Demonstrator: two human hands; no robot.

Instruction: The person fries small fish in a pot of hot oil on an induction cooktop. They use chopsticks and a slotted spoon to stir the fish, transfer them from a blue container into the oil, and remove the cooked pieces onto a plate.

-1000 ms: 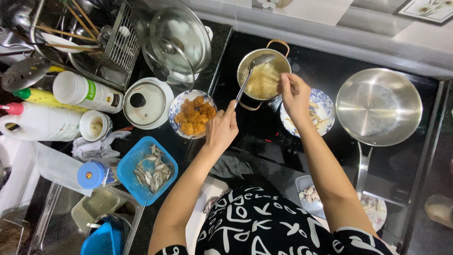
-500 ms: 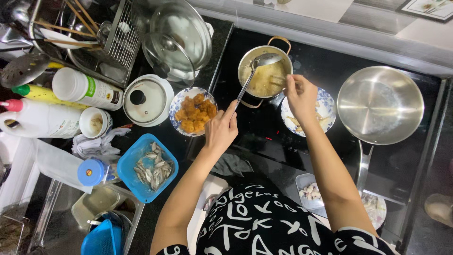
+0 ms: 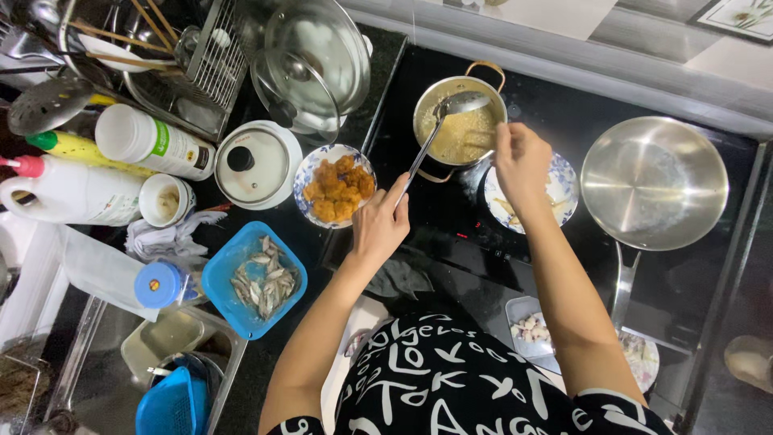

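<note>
Her left hand point(image 3: 380, 225) grips the ladle point(image 3: 439, 129), slanting up-right into the pot point(image 3: 459, 121); right hand point(image 3: 522, 161) pinches chopsticks point(image 3: 481, 143); green-labelled white bottle point(image 3: 153, 143) lies left.

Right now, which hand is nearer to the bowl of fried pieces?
Left. The left hand holds the ladle just right of the bowl of fried pieces; the right hand is beside the pot.
</note>
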